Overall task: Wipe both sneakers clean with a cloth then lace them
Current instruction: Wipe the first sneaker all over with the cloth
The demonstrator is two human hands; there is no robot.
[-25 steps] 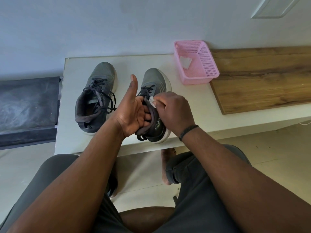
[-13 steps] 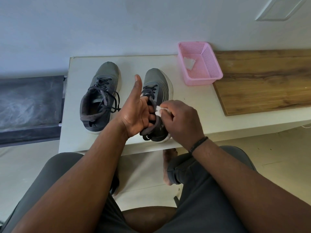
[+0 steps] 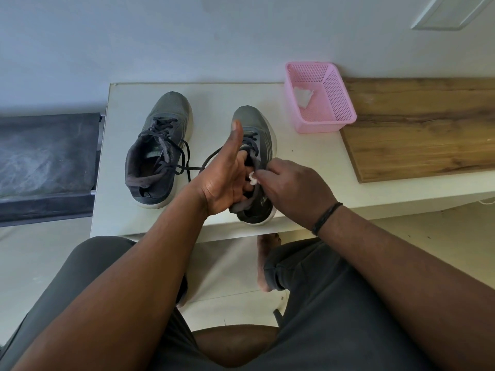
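Wiping underway: right hand (image 3: 292, 184) pinches cloth (image 3: 252, 178) against right sneaker (image 3: 255, 167); left hand (image 3: 227, 178) grips its collar. Lacing outstanding.

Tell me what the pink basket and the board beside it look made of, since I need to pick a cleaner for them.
The pink basket looks like moulded plastic with a matt sheen: its walls and floor are a fine, regular mesh of holes. The board looks like wood or wood-look laminate, smooth and low-gloss, with brown grain streaks running along it; the picture cannot settle which.
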